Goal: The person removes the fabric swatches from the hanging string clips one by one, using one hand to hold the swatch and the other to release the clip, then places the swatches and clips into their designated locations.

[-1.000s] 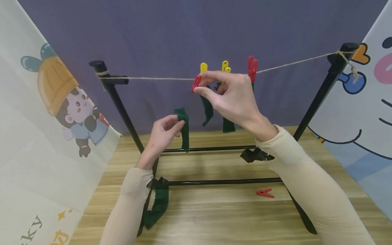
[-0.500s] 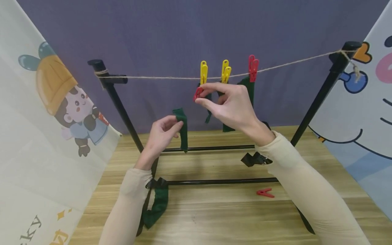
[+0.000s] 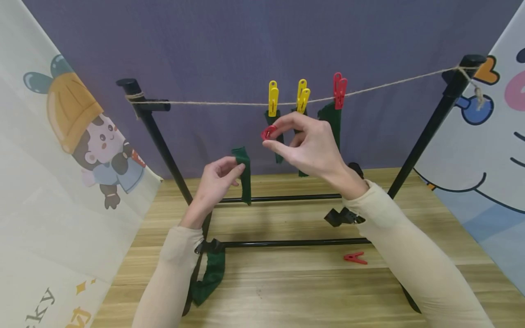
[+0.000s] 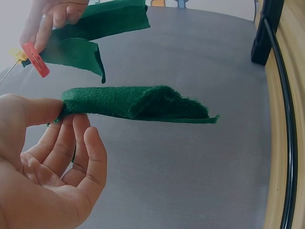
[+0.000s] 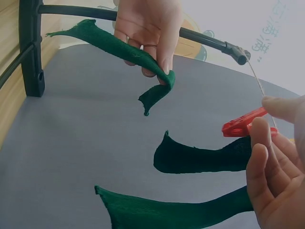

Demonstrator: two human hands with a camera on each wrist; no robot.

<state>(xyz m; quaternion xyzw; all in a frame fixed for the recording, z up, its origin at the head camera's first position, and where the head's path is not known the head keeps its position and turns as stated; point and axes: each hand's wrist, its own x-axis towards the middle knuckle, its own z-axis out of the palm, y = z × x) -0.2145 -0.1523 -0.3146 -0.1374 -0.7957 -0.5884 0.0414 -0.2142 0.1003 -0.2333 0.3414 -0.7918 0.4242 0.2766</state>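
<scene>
My left hand (image 3: 219,182) pinches a dark green cloth strip (image 3: 246,180) near its top, so the strip dangles below the line. In the left wrist view the strip (image 4: 138,102) looks folded, held between thumb and fingers. To the right, my right hand (image 3: 309,143) pinches a red clothespin (image 3: 268,132) by its handles, just below the line and apart from it. The right wrist view shows that clothespin (image 5: 243,123) between thumb and fingers. Behind this hand, green strips hang from the string (image 3: 221,104), clipped by yellow clothespins (image 3: 273,98) and a red clothespin (image 3: 339,91).
A black frame (image 3: 157,141) holds the string on two posts, with bars (image 3: 295,243) low across it. Another red clothespin (image 3: 355,258) lies on the wooden table (image 3: 262,282). One green strip (image 3: 211,278) hangs by my left wrist. Printed panels stand at both sides.
My right hand has lowered from the string with the red clothespin, whose angle has turned. The left yellow clothespin is now fully uncovered. My left hand has barely moved.
</scene>
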